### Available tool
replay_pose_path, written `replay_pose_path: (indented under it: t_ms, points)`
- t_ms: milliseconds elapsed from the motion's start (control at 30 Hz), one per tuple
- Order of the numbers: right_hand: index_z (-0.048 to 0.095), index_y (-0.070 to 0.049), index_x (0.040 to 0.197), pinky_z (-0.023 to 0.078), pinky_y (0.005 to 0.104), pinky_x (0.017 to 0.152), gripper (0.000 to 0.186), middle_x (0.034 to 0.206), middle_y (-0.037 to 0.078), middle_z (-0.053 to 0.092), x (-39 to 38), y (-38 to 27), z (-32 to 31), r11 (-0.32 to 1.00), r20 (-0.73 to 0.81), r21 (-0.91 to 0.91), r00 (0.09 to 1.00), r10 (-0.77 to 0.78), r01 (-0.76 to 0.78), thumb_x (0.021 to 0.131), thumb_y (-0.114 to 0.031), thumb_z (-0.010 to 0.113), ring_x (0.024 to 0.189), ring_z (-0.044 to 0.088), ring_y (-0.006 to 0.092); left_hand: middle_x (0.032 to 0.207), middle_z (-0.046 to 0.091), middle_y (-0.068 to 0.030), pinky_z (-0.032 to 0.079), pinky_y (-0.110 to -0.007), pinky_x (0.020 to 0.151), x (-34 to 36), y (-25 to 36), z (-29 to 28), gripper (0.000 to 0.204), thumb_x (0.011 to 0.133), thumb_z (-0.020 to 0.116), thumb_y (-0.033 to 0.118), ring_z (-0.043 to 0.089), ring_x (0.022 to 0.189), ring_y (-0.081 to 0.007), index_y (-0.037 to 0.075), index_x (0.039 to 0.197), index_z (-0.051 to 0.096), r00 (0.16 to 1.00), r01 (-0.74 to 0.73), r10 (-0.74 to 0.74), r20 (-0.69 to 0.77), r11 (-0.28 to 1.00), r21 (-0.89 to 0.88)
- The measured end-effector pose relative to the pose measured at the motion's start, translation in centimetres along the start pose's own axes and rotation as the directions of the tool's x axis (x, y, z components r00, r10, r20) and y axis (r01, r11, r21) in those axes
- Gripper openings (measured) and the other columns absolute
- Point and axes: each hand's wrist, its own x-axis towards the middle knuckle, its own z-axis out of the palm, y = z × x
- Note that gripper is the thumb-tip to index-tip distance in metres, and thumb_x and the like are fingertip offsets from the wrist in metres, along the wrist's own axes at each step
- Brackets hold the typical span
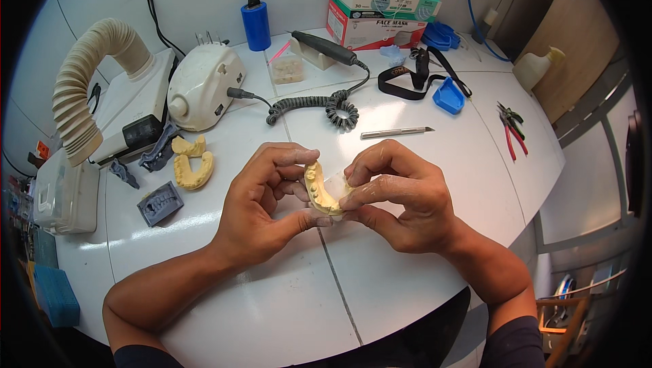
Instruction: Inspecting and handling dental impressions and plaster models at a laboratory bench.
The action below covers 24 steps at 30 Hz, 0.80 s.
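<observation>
Both hands hold a pale yellow horseshoe-shaped dental model (316, 188) in the middle of the view, a translucent piece beside its inner side. My left hand (268, 205) grips its left and lower side with curled fingers and thumb. My right hand (401, 201) grips its right end, fingers bent over it and thumb beneath; pale powder coats the fingers. On the table (326, 327) to the left lie yellow models (192, 169) and grey moulds (159, 203). Beyond my hands lies a metal craft knife (397, 132).
Behind are a corrugated hose (81, 76) on a white machine, a control box (207, 86), a handpiece (326, 48) with coiled cord, a blue cylinder (255, 27), stacked boxes (377, 31), a black strap (401, 89), a blue tray (448, 96) and pliers (511, 130). Blue trays (54, 296) sit lower left.
</observation>
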Motion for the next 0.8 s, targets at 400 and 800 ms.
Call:
replay_pose_path:
  t_ms: [400,800]
  points:
    - [0.077,-0.009,0.093,0.056,0.0303,0.07,0.028,0.099,0.006,0.062,0.0,-0.4,0.0,0.999,-0.022,-0.036,0.999,-0.033,0.032,0.071,0.006,0.086,0.086,0.065,0.0179,0.122,0.055,-0.0095,0.06,-0.032,0.102,0.1,1.2,0.2,0.072,0.087,0.074,-0.012,0.067,0.115,-0.0204,0.003,0.152,0.047,0.99,0.126,-0.114,0.077,0.978,-0.168]
    - [0.077,-0.01,0.092,0.056,0.03,0.071,0.026,0.1,0.006,0.061,0.0,-0.4,-0.2,0.999,-0.012,-0.049,1.0,-0.025,0.024,0.072,0.004,0.086,0.087,0.065,0.0181,0.118,0.06,-0.01,0.059,-0.029,0.101,0.3,1.3,-0.3,0.058,0.096,0.07,-0.006,0.068,0.109,-0.0157,-0.003,0.149,0.048,0.989,0.136,-0.123,0.084,0.976,-0.168]
